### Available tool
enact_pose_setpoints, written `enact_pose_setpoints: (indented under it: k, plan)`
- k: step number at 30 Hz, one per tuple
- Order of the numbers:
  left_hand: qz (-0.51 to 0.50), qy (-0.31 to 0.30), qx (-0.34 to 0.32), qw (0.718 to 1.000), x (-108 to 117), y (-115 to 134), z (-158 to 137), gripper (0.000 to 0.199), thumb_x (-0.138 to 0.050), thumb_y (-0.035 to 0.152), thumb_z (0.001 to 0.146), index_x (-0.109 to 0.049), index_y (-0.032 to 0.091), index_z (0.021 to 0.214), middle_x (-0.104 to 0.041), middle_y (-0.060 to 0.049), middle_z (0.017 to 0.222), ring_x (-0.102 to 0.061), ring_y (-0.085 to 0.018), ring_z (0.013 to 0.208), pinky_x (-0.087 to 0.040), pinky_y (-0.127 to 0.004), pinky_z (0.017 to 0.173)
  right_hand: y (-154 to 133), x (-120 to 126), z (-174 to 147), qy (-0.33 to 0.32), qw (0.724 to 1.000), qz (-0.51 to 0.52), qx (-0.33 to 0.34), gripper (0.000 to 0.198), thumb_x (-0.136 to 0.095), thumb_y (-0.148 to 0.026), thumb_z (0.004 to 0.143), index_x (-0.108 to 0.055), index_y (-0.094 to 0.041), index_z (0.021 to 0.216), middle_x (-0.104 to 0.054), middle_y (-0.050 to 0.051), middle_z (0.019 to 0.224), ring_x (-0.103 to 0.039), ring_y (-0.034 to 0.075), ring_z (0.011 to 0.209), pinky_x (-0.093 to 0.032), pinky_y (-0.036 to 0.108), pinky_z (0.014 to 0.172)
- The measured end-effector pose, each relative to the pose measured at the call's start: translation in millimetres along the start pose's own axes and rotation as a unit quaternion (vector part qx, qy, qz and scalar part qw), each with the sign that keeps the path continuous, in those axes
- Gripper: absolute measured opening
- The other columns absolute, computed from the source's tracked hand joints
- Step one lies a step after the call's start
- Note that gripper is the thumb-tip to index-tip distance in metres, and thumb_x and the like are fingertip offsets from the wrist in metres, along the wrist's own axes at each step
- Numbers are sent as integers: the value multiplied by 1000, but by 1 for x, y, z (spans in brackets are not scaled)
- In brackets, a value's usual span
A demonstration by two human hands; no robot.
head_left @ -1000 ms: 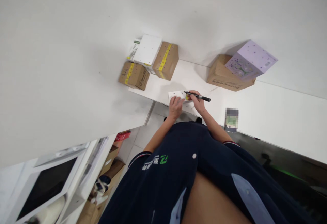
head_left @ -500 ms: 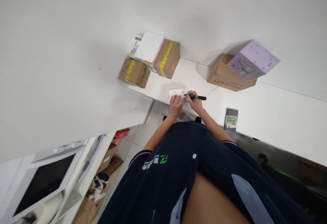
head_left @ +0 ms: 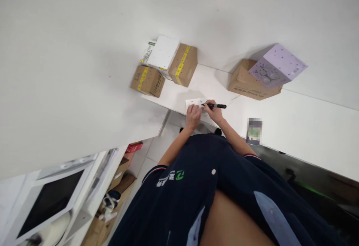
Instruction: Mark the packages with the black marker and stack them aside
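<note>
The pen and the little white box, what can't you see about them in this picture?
Head view:
- What the black pen in the right hand writes: too small.
- Near part of the small white box: covered by the left hand.
- Round thing behind the right hand: mostly hidden by the fingers.
- Item on the white table: blurred.

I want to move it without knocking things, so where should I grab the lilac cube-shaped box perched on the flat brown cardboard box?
Probably grip the lilac cube-shaped box by its two opposite side faces, coming from above: it sits tilted atop the flat brown cardboard box, close to the wall.
</note>
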State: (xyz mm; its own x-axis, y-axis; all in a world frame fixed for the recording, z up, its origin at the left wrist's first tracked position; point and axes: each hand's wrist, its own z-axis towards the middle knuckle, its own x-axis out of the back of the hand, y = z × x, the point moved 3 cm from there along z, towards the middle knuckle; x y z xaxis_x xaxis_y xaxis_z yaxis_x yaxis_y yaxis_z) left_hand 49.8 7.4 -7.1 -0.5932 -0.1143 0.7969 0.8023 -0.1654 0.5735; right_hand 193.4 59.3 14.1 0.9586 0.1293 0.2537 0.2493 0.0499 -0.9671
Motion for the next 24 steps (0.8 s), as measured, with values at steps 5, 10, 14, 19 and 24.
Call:
enact_pose_setpoints:
  k: [5,10,14,19,24]
  plan:
    - [1,-5,6,1000,3,1,0,38,-40,28,98,-71,22,118,-65,-14,127,-49,-29,136,-35,-53,119,8,14,-2,100,987,112,-63,33,-60,-57,84,-50,-25,86,-53,-4,66,-52,13,58,-47,26,57]
    - [-25,-3,15,1000,1,-1,0,34,-43,30,98,-72,25,114,-65,-14,127,-48,-29,136,-33,-53,121,36,56,-3,215,957,111,-161,32,-48,-54,92,-47,-24,79,-54,-4,58,-54,12,49,-45,23,47]
    - [-19,7,19,1000,-1,-3,0,34,-44,30,97,-73,23,113,-66,-14,125,-49,-30,136,-33,-55,121,65,75,-3,8,940,-134,-315,29,-58,-34,89,-53,-20,64,-57,-1,49,-53,12,42,-44,23,45]
    - [-11,-4,11,1000,2,-1,0,34,-44,28,97,-72,22,115,-66,-14,125,-50,-30,135,-36,-54,119,86,73,-3,-145,875,-304,-347,30,-65,-30,87,-62,-16,60,-61,5,49,-66,20,57,-51,28,63]
    - [-1,-6,-3,1000,3,-3,-2,34,-45,25,96,-71,22,118,-65,-13,127,-50,-29,135,-36,-54,119,94,70,-2,-120,836,-416,-337,35,-61,-44,92,-71,-11,91,-74,20,97,-70,29,98,-51,31,79]
